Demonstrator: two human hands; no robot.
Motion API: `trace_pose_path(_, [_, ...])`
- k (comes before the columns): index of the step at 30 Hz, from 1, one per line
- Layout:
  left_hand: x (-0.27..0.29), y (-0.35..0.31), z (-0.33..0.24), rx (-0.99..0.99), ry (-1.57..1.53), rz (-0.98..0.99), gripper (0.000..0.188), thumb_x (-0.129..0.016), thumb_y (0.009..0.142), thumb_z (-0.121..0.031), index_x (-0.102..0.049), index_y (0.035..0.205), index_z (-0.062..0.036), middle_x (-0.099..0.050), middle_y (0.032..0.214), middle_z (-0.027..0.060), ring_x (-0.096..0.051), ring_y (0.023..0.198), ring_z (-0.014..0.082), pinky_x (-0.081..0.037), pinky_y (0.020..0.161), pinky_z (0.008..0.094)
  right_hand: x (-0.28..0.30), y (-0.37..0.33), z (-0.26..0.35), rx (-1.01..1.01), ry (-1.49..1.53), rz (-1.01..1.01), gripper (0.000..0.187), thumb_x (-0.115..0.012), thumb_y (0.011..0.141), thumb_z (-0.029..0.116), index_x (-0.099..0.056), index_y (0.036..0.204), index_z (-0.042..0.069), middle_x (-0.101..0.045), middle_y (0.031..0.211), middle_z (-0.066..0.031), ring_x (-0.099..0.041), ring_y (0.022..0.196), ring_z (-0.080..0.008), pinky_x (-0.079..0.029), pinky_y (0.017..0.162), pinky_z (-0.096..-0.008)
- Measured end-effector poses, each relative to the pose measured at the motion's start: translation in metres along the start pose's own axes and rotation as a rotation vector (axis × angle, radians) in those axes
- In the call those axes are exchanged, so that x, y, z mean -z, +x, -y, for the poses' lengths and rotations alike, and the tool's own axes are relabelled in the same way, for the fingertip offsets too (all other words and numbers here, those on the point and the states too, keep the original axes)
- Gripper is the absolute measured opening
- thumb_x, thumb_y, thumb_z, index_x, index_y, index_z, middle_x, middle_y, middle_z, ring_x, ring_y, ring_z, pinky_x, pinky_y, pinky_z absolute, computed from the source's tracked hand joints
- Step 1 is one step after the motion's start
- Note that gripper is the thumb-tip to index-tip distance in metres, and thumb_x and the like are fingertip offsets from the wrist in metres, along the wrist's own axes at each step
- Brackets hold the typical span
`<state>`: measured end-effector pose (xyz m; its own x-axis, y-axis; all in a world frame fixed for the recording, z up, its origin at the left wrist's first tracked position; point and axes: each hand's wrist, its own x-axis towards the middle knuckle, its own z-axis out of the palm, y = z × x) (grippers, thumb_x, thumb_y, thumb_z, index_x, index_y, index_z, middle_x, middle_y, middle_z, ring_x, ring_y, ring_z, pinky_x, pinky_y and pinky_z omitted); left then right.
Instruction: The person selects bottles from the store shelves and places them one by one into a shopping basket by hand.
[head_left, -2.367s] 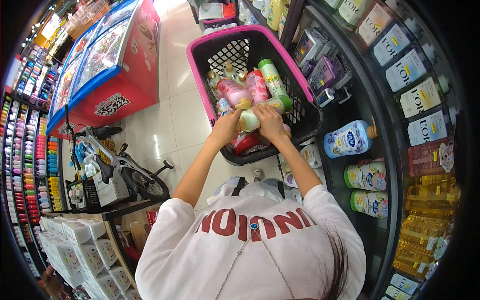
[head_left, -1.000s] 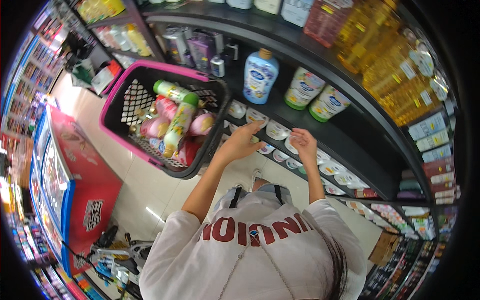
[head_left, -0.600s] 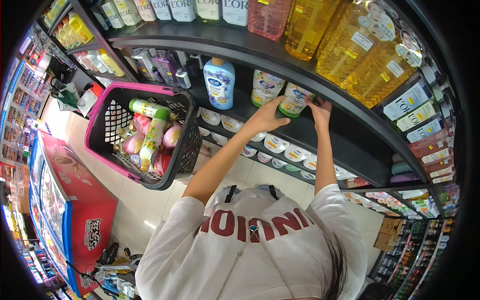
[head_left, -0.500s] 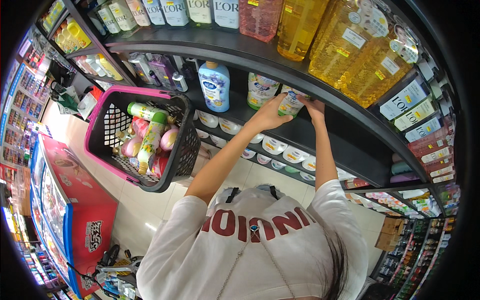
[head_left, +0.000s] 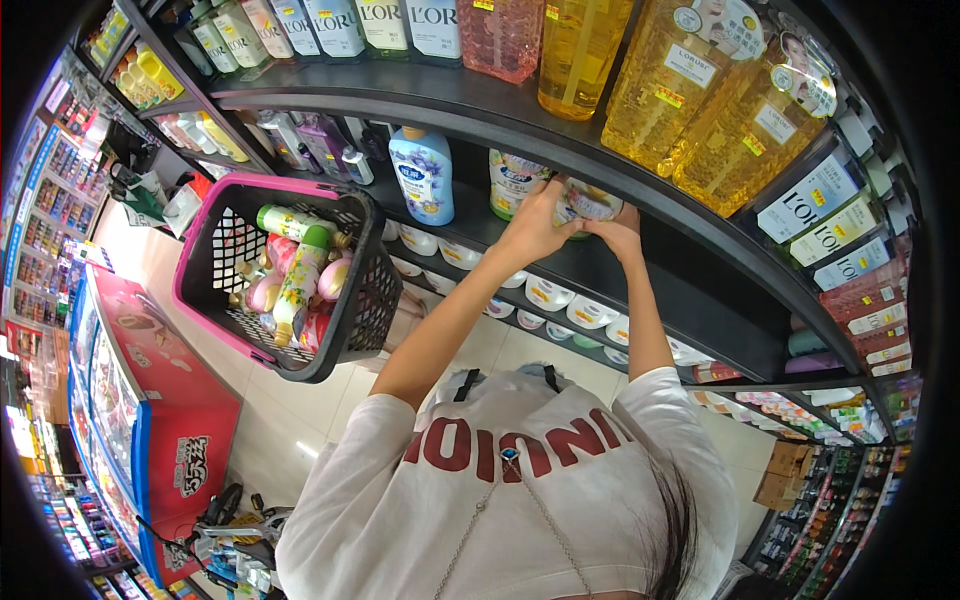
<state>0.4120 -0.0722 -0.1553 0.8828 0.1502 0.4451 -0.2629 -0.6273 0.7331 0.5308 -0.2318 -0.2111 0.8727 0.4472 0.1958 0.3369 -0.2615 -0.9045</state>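
Observation:
Both of my hands are on a body-wash-type bottle (head_left: 592, 203) with a floral label and green lower edge, on the dark middle shelf. My left hand (head_left: 540, 225) wraps its left side, and my right hand (head_left: 617, 236) closes round its right side. The bottle's top is hidden under the shelf above. Just left of my left hand, partly covered by it, stands a similar green and white bottle (head_left: 510, 185). Farther left, a light blue bottle (head_left: 422, 178) with purple flowers stands upright.
A pink-rimmed black basket (head_left: 375, 270) at left holds several bottles. Large yellow gel bottles (head_left: 655, 100) line the upper shelf (head_left: 480, 95), whose edge overhangs my hands. White tubs (head_left: 548, 293) sit on the lower shelf. A red and blue freezer (head_left: 185, 430) stands at far left.
My hands and the bottle have shifted slightly left, closer to the neighbouring bottle. The held bottle has turned or tilted, and my right fingers now reach lower across its front.

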Motion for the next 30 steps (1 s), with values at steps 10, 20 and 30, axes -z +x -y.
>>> trace_pose_path(10, [0.013,-0.017,-0.014,-0.192,-0.055,0.071,0.047,-0.073,0.065,-0.008,-0.056,0.108,-0.0024,-0.058,0.102,0.0179,-0.057,0.094,0.0370,-0.047,0.080,0.0387,-0.018,-0.041,0.008,0.405,-0.234,-0.155,0.073,-0.083,0.042,0.016,-0.055,0.107,0.001,-0.060,0.104,-0.0151,-0.058,0.095,-0.0333,-0.047,0.083,-0.0386])
trace_pose_path(20, [0.033,-0.055,-0.025,-0.222,0.131,0.063,0.037,-0.074,0.065,-0.014,-0.060,0.098,-0.0052,-0.059,0.093,0.0130,-0.059,0.084,0.0329,-0.049,0.073,0.0394,-0.036,-0.073,0.033,0.383,-0.265,-0.147,0.073,-0.083,0.041,0.009,-0.055,0.108,0.007,-0.058,0.102,-0.0124,-0.059,0.092,-0.0321,-0.049,0.078,-0.0384])
trace_pose_path(30, [0.065,-0.075,-0.032,-0.188,0.042,0.048,0.033,-0.075,0.061,-0.013,-0.062,0.090,-0.0046,-0.059,0.082,0.0123,-0.058,0.077,0.0316,-0.048,0.067,0.0398,-0.054,-0.095,0.051,0.430,-0.335,-0.100,0.076,-0.085,0.039,0.015,-0.056,0.108,0.004,-0.059,0.102,-0.0141,-0.058,0.094,-0.0340,-0.048,0.083,-0.0406])
